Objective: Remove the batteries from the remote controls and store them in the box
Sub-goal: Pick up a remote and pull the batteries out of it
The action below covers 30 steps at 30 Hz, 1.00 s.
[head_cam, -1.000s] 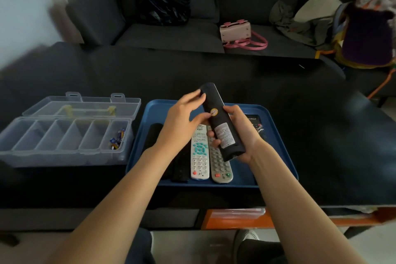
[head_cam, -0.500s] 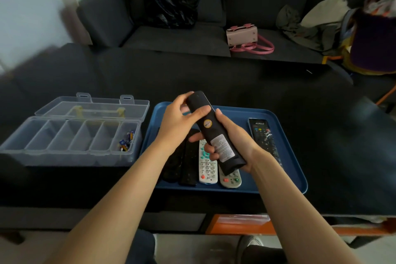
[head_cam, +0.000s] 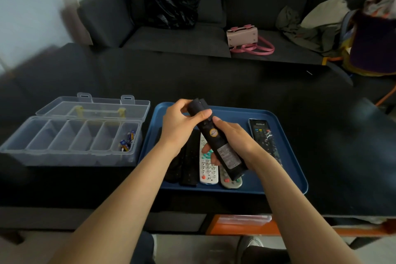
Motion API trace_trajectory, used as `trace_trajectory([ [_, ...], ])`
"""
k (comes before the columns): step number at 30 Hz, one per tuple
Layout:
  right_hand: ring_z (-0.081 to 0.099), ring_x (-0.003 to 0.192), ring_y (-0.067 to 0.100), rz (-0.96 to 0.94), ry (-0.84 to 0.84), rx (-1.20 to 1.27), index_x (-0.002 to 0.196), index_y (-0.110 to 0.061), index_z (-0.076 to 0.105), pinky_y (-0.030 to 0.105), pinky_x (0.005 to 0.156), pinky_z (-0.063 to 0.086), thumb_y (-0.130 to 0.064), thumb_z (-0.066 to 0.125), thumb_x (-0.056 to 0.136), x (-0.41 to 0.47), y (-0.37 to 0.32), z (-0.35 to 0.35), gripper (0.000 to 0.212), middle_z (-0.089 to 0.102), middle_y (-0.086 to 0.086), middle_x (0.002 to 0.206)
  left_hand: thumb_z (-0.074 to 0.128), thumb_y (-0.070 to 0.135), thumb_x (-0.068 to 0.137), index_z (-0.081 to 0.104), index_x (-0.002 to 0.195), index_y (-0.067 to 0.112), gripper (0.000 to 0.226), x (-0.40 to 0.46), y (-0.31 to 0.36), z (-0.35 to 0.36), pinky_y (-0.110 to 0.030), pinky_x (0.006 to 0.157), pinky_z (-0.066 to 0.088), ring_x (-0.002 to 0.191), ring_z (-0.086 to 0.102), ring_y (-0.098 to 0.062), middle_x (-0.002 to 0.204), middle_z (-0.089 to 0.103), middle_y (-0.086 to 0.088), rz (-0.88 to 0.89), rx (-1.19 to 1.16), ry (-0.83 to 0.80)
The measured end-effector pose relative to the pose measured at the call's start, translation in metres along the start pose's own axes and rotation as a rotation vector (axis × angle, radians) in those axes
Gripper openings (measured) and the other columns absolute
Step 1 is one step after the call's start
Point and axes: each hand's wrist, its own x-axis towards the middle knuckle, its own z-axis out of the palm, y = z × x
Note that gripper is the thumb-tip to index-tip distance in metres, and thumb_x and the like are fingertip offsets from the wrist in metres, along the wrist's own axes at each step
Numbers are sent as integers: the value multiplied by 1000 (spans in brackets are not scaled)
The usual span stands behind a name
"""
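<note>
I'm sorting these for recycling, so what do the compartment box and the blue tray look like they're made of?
Compartment box: clear, slightly frosted plastic by the look; the dividers and batteries show through its walls. Blue tray: seemingly moulded plastic with a smooth, semi-matt finish and a rounded raised rim; coated metal can't be excluded.

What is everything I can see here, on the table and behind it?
Black remote: one, black, held above the tray, its cover slid partway off at the far end.
Remotes on tray: about five; two black, one white, one grey, one dark at the right.
Tray: one, blue, table centre.
Box: one, clear, lid open, left of the tray.
Batteries: a few, blue, in the box's rightmost compartment.
Table: one, black.
Handbag: one, pink, on the sofa.
Plastic bag: one, black, on the sofa.
Clothes: a pile, sofa's right end.
Left hand: grips the remote's far end.
Right hand: grips its body.
</note>
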Motion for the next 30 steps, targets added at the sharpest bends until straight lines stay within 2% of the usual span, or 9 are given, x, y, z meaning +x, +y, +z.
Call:
trace_trajectory([
  [3, 57, 49, 26, -21, 28, 3, 100, -10, 49, 32, 50, 50, -38, 36, 101, 1, 1, 2, 31, 68, 19, 73, 74, 29, 75, 56, 105, 22, 35, -3, 1, -1, -35, 94, 47, 108, 55, -9, 108, 62, 4, 49, 8, -17],
  [6, 57, 47, 24, -1, 56, 52, 100, -11, 50, 30, 47, 50, -38, 38, 101, 2, 2, 5, 30, 68, 17, 72, 73, 22, 76, 53, 97, 21, 29, -4, 3, -1, -36, 87, 52, 99, 62, -12, 101, 65, 2, 132, -8, -1],
  [9, 56, 49, 27, 13, 138, 124, 107, -7, 51, 31, 47, 50, -38, 39, 100, 2, 3, 0, 34, 68, 19, 74, 68, 17, 82, 55, 84, 17, 13, -4, 7, -1, -21, 84, 48, 93, 62, -4, 93, 66, 9, 229, 15, 42],
  [11, 56, 50, 25, 13, 222, 200, 111, -7, 50, 32, 49, 50, -39, 40, 100, 1, 4, -8, 36, 68, 19, 76, 65, 20, 85, 59, 80, 15, 9, -5, 7, 1, -9, 69, 43, 77, 60, -2, 79, 63, 13, 263, 114, 92],
  [14, 59, 49, 22, 3, 317, 289, 111, -11, 50, 31, 49, 53, -41, 41, 99, -4, 5, -22, 34, 71, 16, 74, 64, 21, 86, 65, 84, 12, 9, -6, 6, 11, -8, 59, 43, 64, 58, 0, 71, 61, 11, 271, 188, 93],
  [19, 60, 49, 23, 15, 348, 358, 114, -8, 51, 29, 48, 54, -39, 39, 99, -14, 7, -37, 36, 72, 16, 73, 53, 10, 91, 66, 105, 12, 19, -12, -2, 46, -15, 81, 43, 98, 61, -14, 105, 67, -5, 325, 445, -296],
  [23, 59, 52, 24, 60, 361, 339, 110, -10, 50, 30, 46, 53, -38, 40, 99, -24, 15, -50, 32, 69, 13, 68, 48, 10, 87, 44, 62, 26, 30, -19, -7, 72, -39, 79, 46, 88, 58, -23, 84, 64, -4, 414, 753, -509],
  [27, 59, 49, 23, 76, 355, 308, 111, -10, 51, 29, 46, 51, -37, 37, 100, -31, 21, -61, 33, 69, 15, 71, 55, 26, 83, 53, 86, 28, 4, -16, -12, 80, -37, 97, 32, 118, 48, -22, 108, 62, -2, 385, 917, -619],
  [30, 58, 47, 23, 76, 351, 311, 109, -9, 52, 29, 45, 50, -37, 37, 101, -32, 21, -65, 33, 68, 16, 71, 56, 20, 82, 48, 129, 23, 47, -12, -7, 81, -42, 105, 33, 126, 44, -22, 130, 54, -4, 262, 802, -567],
])
